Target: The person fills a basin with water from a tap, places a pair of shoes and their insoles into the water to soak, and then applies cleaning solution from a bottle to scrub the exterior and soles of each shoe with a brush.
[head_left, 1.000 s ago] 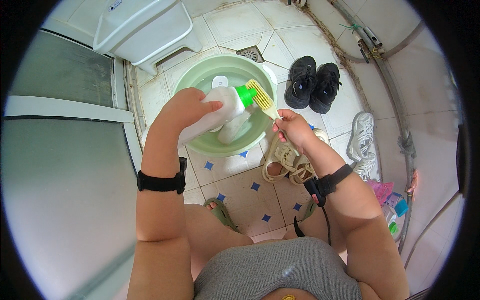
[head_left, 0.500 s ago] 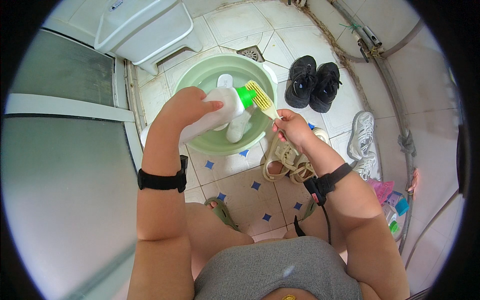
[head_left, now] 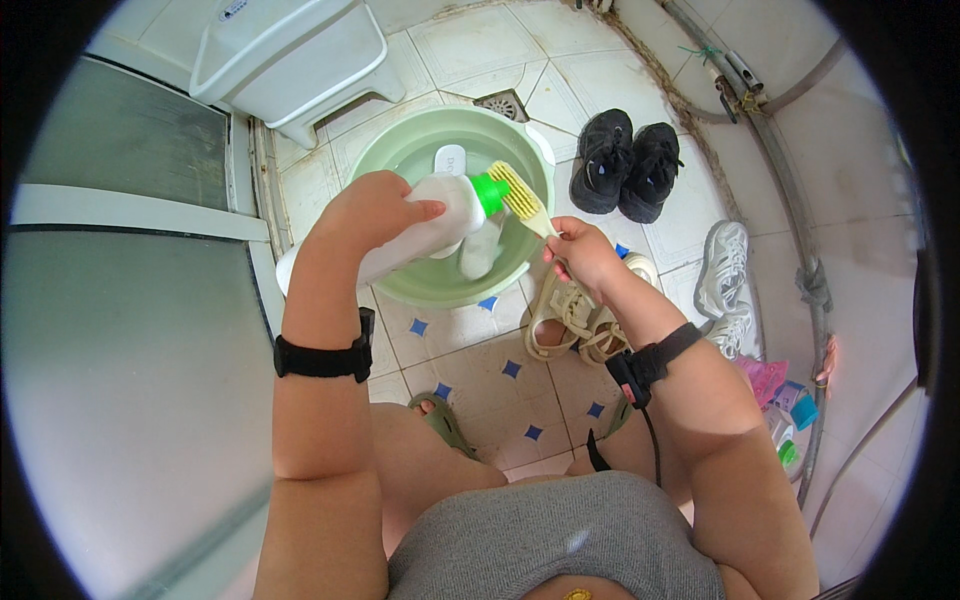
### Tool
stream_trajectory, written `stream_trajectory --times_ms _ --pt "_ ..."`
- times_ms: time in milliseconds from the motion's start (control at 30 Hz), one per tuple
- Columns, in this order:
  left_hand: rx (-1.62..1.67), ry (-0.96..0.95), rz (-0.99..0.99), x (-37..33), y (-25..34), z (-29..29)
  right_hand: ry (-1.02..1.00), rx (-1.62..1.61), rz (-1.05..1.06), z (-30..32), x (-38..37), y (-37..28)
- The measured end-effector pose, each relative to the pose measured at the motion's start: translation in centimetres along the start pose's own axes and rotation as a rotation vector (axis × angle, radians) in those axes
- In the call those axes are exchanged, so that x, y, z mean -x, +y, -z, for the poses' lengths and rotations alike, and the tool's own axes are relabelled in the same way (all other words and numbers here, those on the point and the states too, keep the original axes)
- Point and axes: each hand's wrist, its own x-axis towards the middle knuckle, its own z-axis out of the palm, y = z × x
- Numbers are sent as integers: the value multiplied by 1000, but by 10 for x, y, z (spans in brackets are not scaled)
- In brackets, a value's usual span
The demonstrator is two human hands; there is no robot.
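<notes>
My left hand (head_left: 377, 212) is wrapped round a large white bottle (head_left: 440, 215), tipped sideways over a green basin (head_left: 400, 292). The bottle's bright green neck (head_left: 490, 193) points right, touching or nearly touching the bristles of a scrub brush (head_left: 525, 203). My right hand (head_left: 583, 255) grips that brush by its pale handle, its yellow bristles turned up toward the bottle. Whether any liquid is coming out, I cannot tell. Below them, water stands in the basin with pale insoles (head_left: 451, 160) in it, partly hidden behind the bottle.
Right of the basin are black sneakers (head_left: 604, 165), with cream shoes (head_left: 553, 318) nearer me. White sneakers (head_left: 724, 272) and several small packages (head_left: 765, 380) lie along the right wall, where pipes (head_left: 765, 160) run. At back left is a white plastic stool (head_left: 300, 60); behind the basin, a floor drain (head_left: 503, 104).
Both hands keep their holds on the bottle and the brush, almost in the same place. The bottle has shifted very slightly left. An insole in the basin has drifted a little right.
</notes>
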Motion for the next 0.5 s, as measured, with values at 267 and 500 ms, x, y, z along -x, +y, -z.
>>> stream_trajectory --times_ms 267,500 --pt "80 83 -37 1 -2 -3 -15 -7 -12 -3 0 1" --pt "62 38 40 5 1 0 -7 16 -25 -4 -3 3"
